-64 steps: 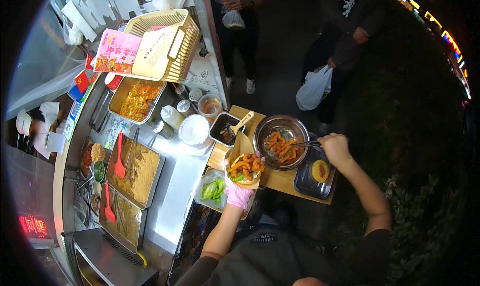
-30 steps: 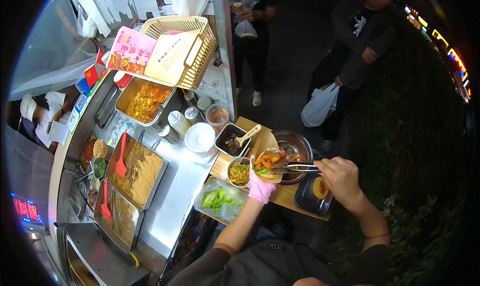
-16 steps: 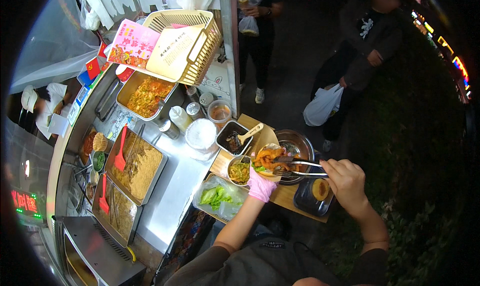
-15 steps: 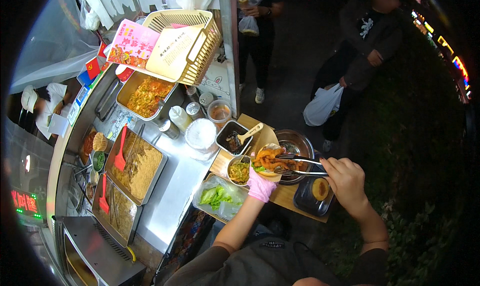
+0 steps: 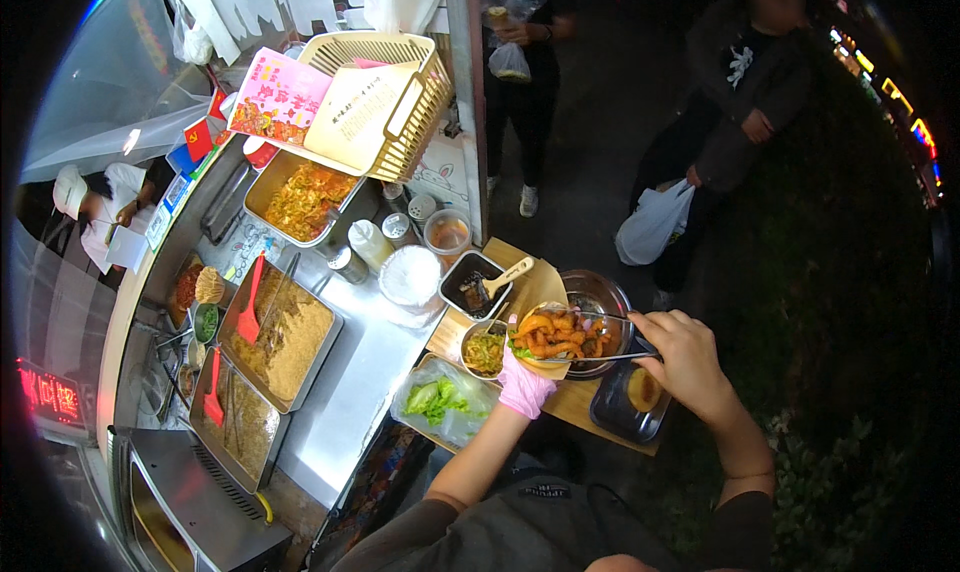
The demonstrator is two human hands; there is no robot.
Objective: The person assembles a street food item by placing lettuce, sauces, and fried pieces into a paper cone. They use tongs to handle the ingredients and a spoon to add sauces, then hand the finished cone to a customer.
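My left hand [image 5: 525, 384], in a pink glove, is closed around a filled bun in a brown paper sleeve [image 5: 543, 282]. Golden fried strips [image 5: 547, 334] lie on top, and a bit of green lettuce shows at the sleeve's edge. With my right hand [image 5: 692, 360], bare, I grip metal tongs [image 5: 642, 354]. Their arms are spread apart over a steel bowl [image 5: 618, 297], where more fried pieces [image 5: 592, 342] show. The tong tips are partly lost among the food. Below the bowl, a dark tray [image 5: 607, 430] carries a round flat bun [image 5: 643, 390].
Beside my left hand stand a bowl of shredded vegetables [image 5: 484, 350], bagged lettuce [image 5: 437, 400] and a black sauce container [image 5: 462, 282] with a brush. Trays with red spatulas [image 5: 248, 324] line the steel counter [image 5: 345, 382]. Two people stand beyond the cutting board [image 5: 575, 404].
The tongs' arms have spread from close together at the bun to wide apart, shifting slightly right over the bowl. Fried strips remain on the bun. The whole view has shifted slightly.
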